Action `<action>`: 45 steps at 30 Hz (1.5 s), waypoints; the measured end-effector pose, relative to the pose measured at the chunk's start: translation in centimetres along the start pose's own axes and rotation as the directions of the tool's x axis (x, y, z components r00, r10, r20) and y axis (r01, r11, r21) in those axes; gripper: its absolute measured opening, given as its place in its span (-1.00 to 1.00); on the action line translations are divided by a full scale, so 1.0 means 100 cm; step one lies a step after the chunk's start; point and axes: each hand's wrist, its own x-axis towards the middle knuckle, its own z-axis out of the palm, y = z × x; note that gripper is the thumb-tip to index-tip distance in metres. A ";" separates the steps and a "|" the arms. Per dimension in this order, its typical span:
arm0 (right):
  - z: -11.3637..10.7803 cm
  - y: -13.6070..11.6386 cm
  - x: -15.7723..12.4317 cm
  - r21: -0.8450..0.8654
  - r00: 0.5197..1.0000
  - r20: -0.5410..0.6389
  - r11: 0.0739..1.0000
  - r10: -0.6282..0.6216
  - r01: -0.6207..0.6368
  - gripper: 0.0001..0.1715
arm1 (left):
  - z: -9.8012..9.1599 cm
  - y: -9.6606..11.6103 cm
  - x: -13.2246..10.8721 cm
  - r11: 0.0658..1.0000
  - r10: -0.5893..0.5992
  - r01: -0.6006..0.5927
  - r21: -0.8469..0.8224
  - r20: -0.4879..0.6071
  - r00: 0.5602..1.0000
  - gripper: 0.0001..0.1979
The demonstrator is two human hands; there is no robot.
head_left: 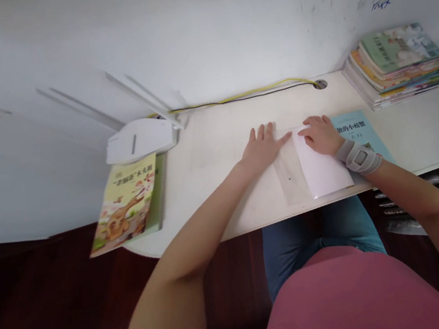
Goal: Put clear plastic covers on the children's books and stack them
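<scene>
A blue book [356, 127] lies on the white desk, its cover partly under a white sheet [323, 168]. To the left of the sheet, a clear plastic film [291, 178] lies flat on the desk. My left hand [261, 147] rests palm down at the film's upper left, fingers spread and thumb pointing toward the sheet. Over the top of the white sheet is my right hand [319, 134], with its fingers bent but apart; a grey band is round that wrist. Nothing is visibly gripped by either hand.
A white router [140, 139] with antennas stands at the back left. In front of it a yellow-green book [128, 203] overhangs the desk edge. Several stacked books [403, 57] are at the back right. Yellow and black cables [250, 93] run along the wall to a desk hole [320, 84].
</scene>
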 end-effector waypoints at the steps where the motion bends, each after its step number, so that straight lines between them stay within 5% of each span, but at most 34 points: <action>1: 0.000 0.000 0.000 0.004 1.000 -0.006 1.000 -0.002 0.002 -0.60 | -0.002 0.000 0.002 1.000 0.014 -0.014 0.018 0.007 1.000 -0.42; 8: -0.002 -0.001 -0.001 -0.024 1.000 0.030 1.000 0.002 -0.002 -0.59 | -0.011 -0.001 0.007 0.998 0.066 -0.067 0.004 0.074 0.995 -0.43; 19: -0.003 -0.003 -0.001 -0.030 0.998 0.061 0.999 0.017 -0.016 -0.57 | -0.008 0.005 0.013 0.998 0.047 -0.047 -0.029 0.020 0.999 -0.49; 27: -0.004 -0.006 0.001 -0.046 0.995 0.089 0.998 0.036 -0.032 -0.59 | -0.021 -0.038 -0.056 0.998 -0.038 0.037 0.048 0.006 0.999 -0.65; 29: -0.004 -0.007 0.001 -0.048 0.996 0.082 0.998 0.039 -0.035 -0.59 | -0.029 -0.019 -0.075 0.997 -0.077 0.079 0.022 -0.091 0.993 -0.65; 32: -0.006 -0.009 0.003 -0.056 0.997 0.064 0.997 0.049 -0.045 -0.60 | -0.033 0.040 -0.085 0.981 0.001 -0.048 -0.189 -0.242 0.970 -0.59; 34: -0.009 -0.010 0.003 -0.054 0.997 0.046 0.997 0.059 -0.056 -0.60 | -0.027 0.080 -0.082 0.939 0.071 -0.151 -0.308 -0.257 0.964 -0.55; 36: -0.013 -0.010 0.000 -0.028 0.997 0.029 0.997 0.070 -0.069 -0.59 | -0.016 0.106 -0.077 0.934 0.000 -0.072 -0.350 -0.201 0.980 -0.42; 40: -0.018 -0.008 -0.024 0.060 0.999 -0.005 0.997 0.039 -0.039 -0.48 | 0.007 0.115 -0.076 0.935 -0.226 0.174 -0.309 -0.140 0.964 -0.37; 45: -0.012 -0.010 -0.067 0.053 0.999 0.000 0.997 0.049 -0.049 -0.33 | 0.022 0.103 -0.093 0.921 -0.328 0.267 -0.284 -0.192 0.925 -0.40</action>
